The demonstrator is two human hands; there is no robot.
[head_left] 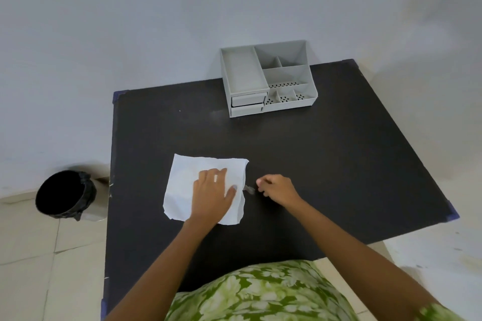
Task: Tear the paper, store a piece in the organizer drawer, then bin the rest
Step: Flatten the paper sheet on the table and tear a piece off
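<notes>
Paper [187, 190] lying flat on the black table [326, 164], near the front-middle, edges ragged and a bit crumpled. Pinned down by the left hand [211, 194], palm flat and fingers spread on the sheet, thumb out toward the right edge, so pressing rather than gripping. Right hand [276, 187] just beside the sheet's right edge, fingers curled in, pinching a small greyish scrap [249, 188] that sits between the two hands; too blurred to say whether that scrap has come off the sheet or is only touching it.

Further back, grey organizer [268, 78] parked at the far edge of the table, against the pale wall [156, 21]. Open compartments on top, some with dotted holes in the floor. Two small drawers [247, 104] stacked at its front-left corner, both pushed in. Well apart from the paper.

Off the table to the left, bin [65, 194] standing on the tiled floor [28, 255], lined with a black bag, dark inside.

Bottom of the view: green and white patterned clothing [260, 292], bare forearms reaching up from it.

No brand, label or writing readable anywhere, paper looks blank from here.
</notes>
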